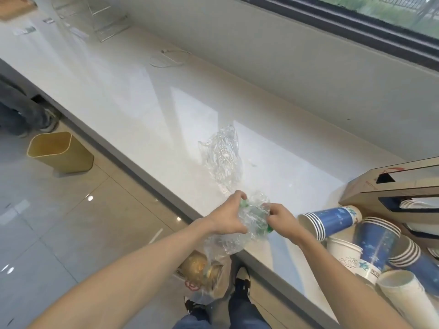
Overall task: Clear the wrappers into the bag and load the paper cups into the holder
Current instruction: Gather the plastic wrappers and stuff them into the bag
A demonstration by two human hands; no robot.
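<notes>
My left hand (228,216) and my right hand (281,218) both grip a crumpled clear plastic wrapper (255,220) with green print, held over the counter's front edge. Part of that plastic hangs down toward the floor. A second clear wrapper (222,157) lies crumpled on the white counter (142,96) just beyond my hands. To the right, stacks of blue paper cups (332,220) and white paper cups (344,252) lie tumbled on the counter. Behind them lies the wooden cup holder (370,191), with white cups showing in its slots.
A yellow waste bin (59,151) stands on the tiled floor to the left. A clear bag with brownish contents (204,271) sits on the floor by my feet. Another person's legs (21,110) are at far left. A clear acrylic stand (102,20) sits at the counter's far end.
</notes>
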